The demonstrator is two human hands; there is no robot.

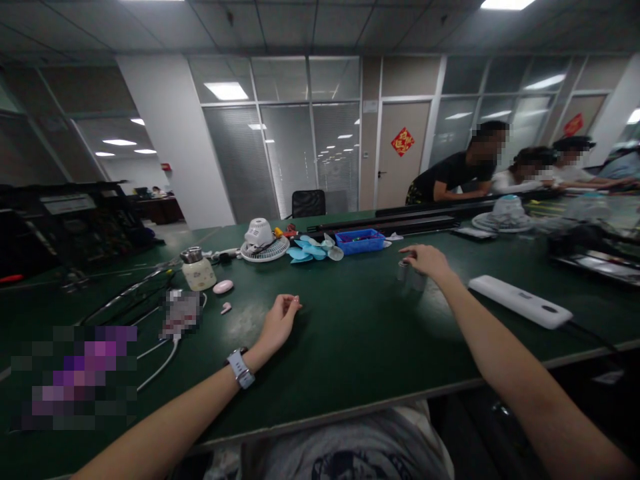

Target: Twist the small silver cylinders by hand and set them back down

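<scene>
My left hand (279, 323) rests on the green table (350, 347), wearing a wrist watch, its fingers curled loosely inward with nothing visible in them. My right hand (426, 260) reaches further out and lies over a small grey cylindrical object (409, 275) that stands on the table; its fingers bend down around the object's top. A blue tray (360, 241) and light blue fan blades (313, 250) lie beyond, with a white fan guard and motor (261, 243) to their left.
A small jar (197, 268), a pink oval piece (223, 287), cables (160, 353) and a blurred patch sit at left. A white power strip (520, 302) lies at right. Other people lean over the far right of the table. Black rails (400, 223) run along the back.
</scene>
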